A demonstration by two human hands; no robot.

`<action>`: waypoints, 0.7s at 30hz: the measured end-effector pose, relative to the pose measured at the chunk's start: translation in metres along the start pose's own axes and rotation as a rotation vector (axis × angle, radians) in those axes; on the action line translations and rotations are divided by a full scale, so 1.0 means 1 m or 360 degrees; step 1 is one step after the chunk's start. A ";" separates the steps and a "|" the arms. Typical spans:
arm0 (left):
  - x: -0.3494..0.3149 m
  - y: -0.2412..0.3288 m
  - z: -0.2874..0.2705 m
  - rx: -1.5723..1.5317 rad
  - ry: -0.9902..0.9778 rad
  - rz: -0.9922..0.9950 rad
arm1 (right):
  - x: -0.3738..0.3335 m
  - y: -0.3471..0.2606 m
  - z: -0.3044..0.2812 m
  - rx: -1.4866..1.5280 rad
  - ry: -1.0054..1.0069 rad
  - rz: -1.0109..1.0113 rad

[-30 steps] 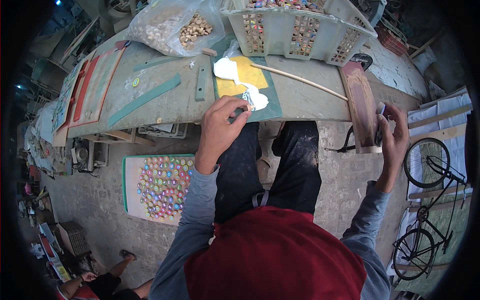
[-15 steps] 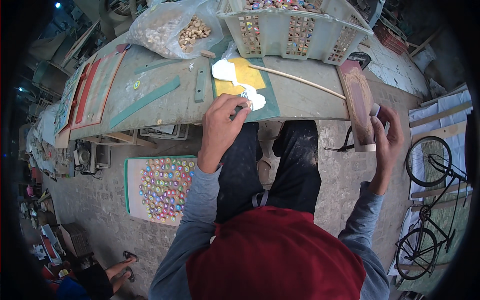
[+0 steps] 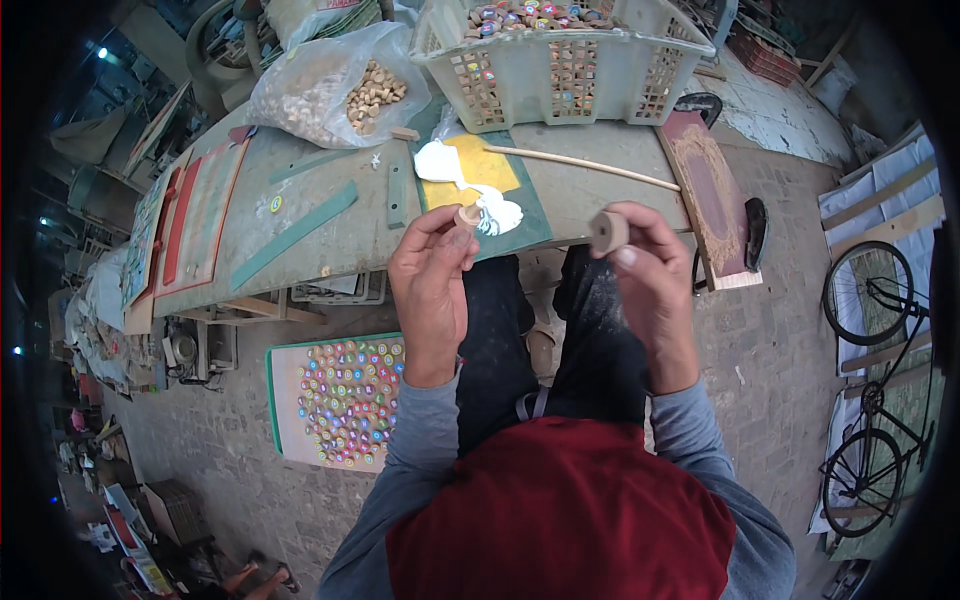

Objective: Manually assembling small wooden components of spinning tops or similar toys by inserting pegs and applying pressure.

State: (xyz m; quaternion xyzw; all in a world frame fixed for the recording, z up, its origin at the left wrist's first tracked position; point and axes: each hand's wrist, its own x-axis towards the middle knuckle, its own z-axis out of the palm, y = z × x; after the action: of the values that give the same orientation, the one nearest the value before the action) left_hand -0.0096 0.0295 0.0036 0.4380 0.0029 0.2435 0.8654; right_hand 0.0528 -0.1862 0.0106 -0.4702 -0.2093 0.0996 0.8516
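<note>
Between thumb and fingertips of my left hand is a small light wooden plug, held up just in front of the white glue. The glue lies in a smeared puddle on a yellow sheet, which rests on a green board at the table's near edge. My right hand pinches a round wooden disc with a dark hole in its face, turned toward the left hand. The two pieces are apart, in the air above my knees.
A thin wooden stick lies from the yellow sheet toward a sawdust-covered board jutting past the table edge. Behind stand a plastic crate of coloured discs and a bag of wooden plugs. A tray of coloured discs is at lower left.
My right hand has come left from beside the sawdust-covered board to the middle, with the disc now plainly visible. My left hand has drawn back from the glue, its fingers turned up with the plug.
</note>
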 end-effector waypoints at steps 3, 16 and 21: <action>-0.009 0.004 0.016 0.0217 0.0024 0.0120 | 0.002 0.005 0.023 0.0331 -0.0115 0.0165; -0.017 -0.002 0.029 0.0691 -0.0277 0.0454 | 0.004 0.017 0.028 0.0566 -0.0186 0.0287; -0.016 -0.004 0.028 0.0777 -0.0289 0.0471 | 0.004 0.019 0.029 0.0533 -0.0195 0.0267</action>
State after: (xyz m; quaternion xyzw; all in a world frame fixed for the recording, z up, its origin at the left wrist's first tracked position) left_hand -0.0156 -0.0010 0.0145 0.6488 -0.0800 0.3188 0.6863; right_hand 0.0438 -0.1522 0.0094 -0.3309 -0.2014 0.2322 0.8922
